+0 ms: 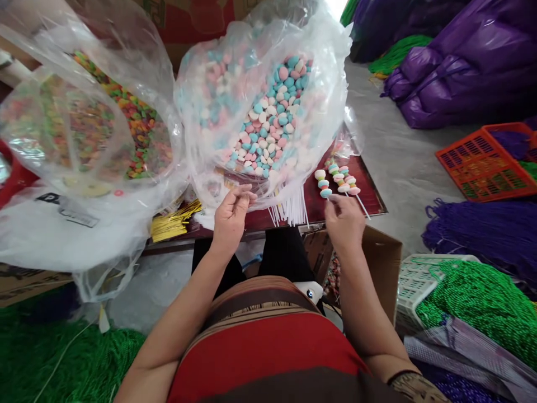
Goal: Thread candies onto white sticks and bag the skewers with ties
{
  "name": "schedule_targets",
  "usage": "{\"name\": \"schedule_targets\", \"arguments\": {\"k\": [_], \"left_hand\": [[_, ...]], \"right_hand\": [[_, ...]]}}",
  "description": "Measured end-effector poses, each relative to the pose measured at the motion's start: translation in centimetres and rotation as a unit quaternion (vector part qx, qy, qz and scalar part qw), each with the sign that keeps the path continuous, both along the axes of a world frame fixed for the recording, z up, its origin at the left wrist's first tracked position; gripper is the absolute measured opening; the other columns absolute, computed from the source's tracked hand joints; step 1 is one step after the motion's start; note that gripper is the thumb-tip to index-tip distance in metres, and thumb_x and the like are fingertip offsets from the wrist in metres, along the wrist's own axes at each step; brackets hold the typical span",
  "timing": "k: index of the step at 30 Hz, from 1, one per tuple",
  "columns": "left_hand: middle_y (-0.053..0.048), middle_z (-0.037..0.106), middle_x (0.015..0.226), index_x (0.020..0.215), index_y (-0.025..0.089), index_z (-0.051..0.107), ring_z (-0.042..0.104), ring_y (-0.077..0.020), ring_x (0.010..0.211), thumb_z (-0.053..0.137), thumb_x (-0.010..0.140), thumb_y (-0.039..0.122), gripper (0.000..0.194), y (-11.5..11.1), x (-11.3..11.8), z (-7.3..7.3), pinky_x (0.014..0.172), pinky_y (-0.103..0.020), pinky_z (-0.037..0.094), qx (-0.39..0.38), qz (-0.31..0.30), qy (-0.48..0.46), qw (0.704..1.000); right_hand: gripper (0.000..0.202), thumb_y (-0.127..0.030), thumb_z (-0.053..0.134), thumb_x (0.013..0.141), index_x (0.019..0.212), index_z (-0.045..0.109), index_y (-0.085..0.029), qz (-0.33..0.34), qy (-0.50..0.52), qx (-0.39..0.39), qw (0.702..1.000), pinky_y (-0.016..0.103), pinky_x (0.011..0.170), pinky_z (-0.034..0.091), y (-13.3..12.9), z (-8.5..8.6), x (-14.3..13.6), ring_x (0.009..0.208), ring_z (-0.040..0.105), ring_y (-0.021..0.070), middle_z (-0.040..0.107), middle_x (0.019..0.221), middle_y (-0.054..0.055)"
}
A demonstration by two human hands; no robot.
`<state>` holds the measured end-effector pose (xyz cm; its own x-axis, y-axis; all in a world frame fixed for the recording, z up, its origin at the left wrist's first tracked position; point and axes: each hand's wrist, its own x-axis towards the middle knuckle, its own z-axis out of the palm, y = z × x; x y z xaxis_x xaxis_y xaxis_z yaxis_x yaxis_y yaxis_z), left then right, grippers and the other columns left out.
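My right hand [347,223] pinches the stick end of a candy skewer [323,183], threaded with pink, white and blue pieces, over the table's right side. Beside it lie other finished candy skewers [343,179] with white sticks. My left hand [231,215] is at the lower edge of a clear plastic bag [327,84], thumb and fingers pressed together; I cannot make out what is between them. Inside that open bag are many pink, white and blue candies [268,134]. A bundle of white sticks [290,208] lies between my hands at the table's front edge.
A second clear bag with small multicoloured candies [142,126] stands left, near yellow twist ties [175,221]. Below my right forearm is an open cardboard box [380,257]. On the right are an orange crate [474,162], a white basket [423,280] of green strands and purple bags [474,61].
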<state>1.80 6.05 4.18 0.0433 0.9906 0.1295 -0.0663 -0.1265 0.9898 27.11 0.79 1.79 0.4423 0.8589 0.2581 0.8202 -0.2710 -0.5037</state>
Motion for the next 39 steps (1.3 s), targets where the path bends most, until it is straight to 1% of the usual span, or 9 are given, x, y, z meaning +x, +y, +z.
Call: {"name": "schedule_targets", "arguments": {"k": [5, 10, 14, 20, 26, 29, 32, 35, 39], "left_hand": [[-0.003, 0.078, 0.09, 0.107, 0.022, 0.075, 0.071, -0.0138, 0.088, 0.065, 0.094, 0.037, 0.023, -0.5, 0.5, -0.2, 0.091, -0.029, 0.056, -0.034, -0.027, 0.014, 0.999], [-0.003, 0.077, 0.09, 0.106, 0.021, 0.076, 0.072, -0.0147, 0.089, 0.066, 0.091, 0.038, 0.024, -0.4, 0.3, -0.5, 0.091, -0.029, 0.055, -0.049, -0.016, 0.002, 0.999], [-0.003, 0.077, 0.089, 0.106, 0.021, 0.076, 0.071, -0.0145, 0.088, 0.065, 0.092, 0.038, 0.024, -0.3, -0.4, -0.8, 0.089, -0.029, 0.055, -0.05, -0.019, 0.005, 0.999], [-0.002, 0.077, 0.09, 0.106, 0.021, 0.075, 0.071, -0.0139, 0.087, 0.065, 0.092, 0.038, 0.024, -0.2, -0.7, -1.4, 0.089, -0.029, 0.056, -0.058, -0.015, -0.015, 0.998], [-0.002, 0.076, 0.087, 0.106, 0.02, 0.075, 0.071, -0.0146, 0.085, 0.065, 0.091, 0.037, 0.024, -0.1, -0.2, -1.5, 0.089, -0.03, 0.057, -0.062, -0.022, -0.016, 0.998], [-0.002, 0.076, 0.087, 0.105, 0.02, 0.075, 0.07, -0.0133, 0.084, 0.066, 0.091, 0.036, 0.023, -0.1, -0.2, -1.3, 0.089, -0.029, 0.056, -0.064, -0.019, -0.026, 0.997], [-0.001, 0.075, 0.087, 0.103, 0.02, 0.076, 0.069, -0.0123, 0.081, 0.068, 0.09, 0.036, 0.022, -0.3, 0.0, -0.9, 0.084, -0.027, 0.056, -0.078, -0.023, -0.034, 0.996], [-0.001, 0.074, 0.083, 0.099, 0.02, 0.077, 0.066, -0.0113, 0.072, 0.071, 0.086, 0.037, 0.022, -0.5, 0.8, -0.3, 0.073, -0.025, 0.054, -0.12, -0.062, -0.043, 0.99], [-0.002, 0.073, 0.08, 0.095, 0.018, 0.078, 0.064, -0.0109, 0.067, 0.079, 0.079, 0.047, 0.033, -0.6, 1.8, 0.9, 0.062, -0.023, 0.05, -0.197, -0.157, -0.116, 0.961]], "right_hand": [[0.032, -0.04, 0.054, 0.098, 0.106, 0.078, -0.02, 0.025, -0.016, -0.224, 0.974, 0.037, 0.081, 0.049, 1.8, 1.7, -3.3, 0.096, 0.07, 0.028, 0.077, 0.114, 0.014], [0.033, -0.037, 0.052, 0.098, 0.101, 0.079, -0.019, 0.014, -0.056, -0.307, 0.95, 0.036, 0.078, 0.047, 3.1, 2.5, -3.8, 0.096, 0.072, 0.0296, 0.079, 0.106, 0.017], [0.031, -0.033, 0.052, 0.095, 0.1, 0.079, -0.017, -0.015, -0.055, -0.307, 0.95, 0.036, 0.077, 0.046, 3.2, 2.7, -3.1, 0.094, 0.072, 0.0306, 0.079, 0.098, 0.018], [0.034, -0.027, 0.048, 0.095, 0.116, 0.074, -0.015, -0.035, -0.067, -0.278, 0.958, 0.034, 0.075, 0.042, 2.4, 2.3, -1.1, 0.087, 0.07, 0.0282, 0.078, 0.096, 0.017], [0.037, -0.025, 0.045, 0.093, 0.106, 0.079, -0.016, -0.043, -0.067, -0.246, 0.966, 0.033, 0.07, 0.038, 2.0, 1.7, 0.9, 0.077, 0.065, 0.0258, 0.076, 0.086, 0.015], [0.037, -0.025, 0.048, 0.088, 0.107, 0.08, -0.016, -0.05, -0.031, -0.191, 0.98, 0.034, 0.072, 0.041, 1.1, 2.5, 1.7, 0.077, 0.065, 0.0249, 0.077, 0.087, 0.013], [0.035, -0.027, 0.052, 0.083, 0.103, 0.079, -0.016, -0.029, 0.071, -0.117, 0.99, 0.032, 0.067, 0.044, -0.6, 4.1, 1.3, 0.065, 0.062, 0.0212, 0.072, 0.07, 0.006], [0.032, -0.034, 0.055, 0.085, 0.104, 0.076, -0.017, 0.047, 0.246, -0.079, 0.965, 0.029, 0.052, 0.038, -2.4, 5.6, -1.1, 0.046, 0.048, 0.0151, 0.057, 0.051, -0.003], [0.032, -0.044, 0.061, 0.087, 0.102, 0.072, -0.019, 0.174, 0.427, -0.1, 0.882, 0.024, 0.045, 0.03, -3.3, 5.5, -5.6, 0.043, 0.041, 0.0106, 0.05, 0.048, -0.007]]}}
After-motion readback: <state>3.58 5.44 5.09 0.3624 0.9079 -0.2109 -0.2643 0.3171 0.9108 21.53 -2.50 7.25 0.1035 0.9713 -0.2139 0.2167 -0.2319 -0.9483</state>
